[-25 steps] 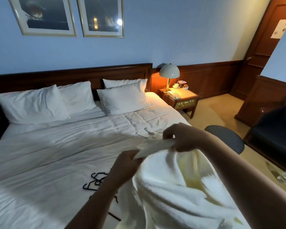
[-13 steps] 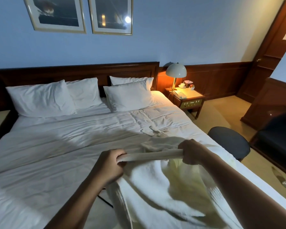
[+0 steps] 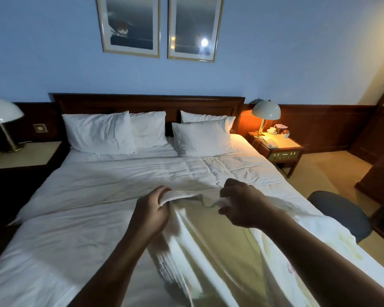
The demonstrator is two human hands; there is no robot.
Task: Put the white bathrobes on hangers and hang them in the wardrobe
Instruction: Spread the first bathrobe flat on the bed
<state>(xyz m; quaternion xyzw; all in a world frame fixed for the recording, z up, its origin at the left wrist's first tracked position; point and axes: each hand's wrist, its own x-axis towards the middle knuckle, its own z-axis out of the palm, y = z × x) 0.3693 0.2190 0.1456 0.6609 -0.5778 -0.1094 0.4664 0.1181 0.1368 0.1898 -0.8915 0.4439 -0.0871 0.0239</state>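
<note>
Bathrobe (white) on bed; both hands grip edge.

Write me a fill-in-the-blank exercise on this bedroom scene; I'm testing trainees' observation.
The left hand and right hand grip a white bathrobe spread over the ____.
The lit lamp stands at the view's ____ side.
____ framed pictures hang above the headboard.
Missing words: bed; right; two.

Between your fingers you have matt, ribbed terry cloth, the white bathrobe; beyond them, smooth creased cotton bedsheet and glossy dark wood headboard.
</note>
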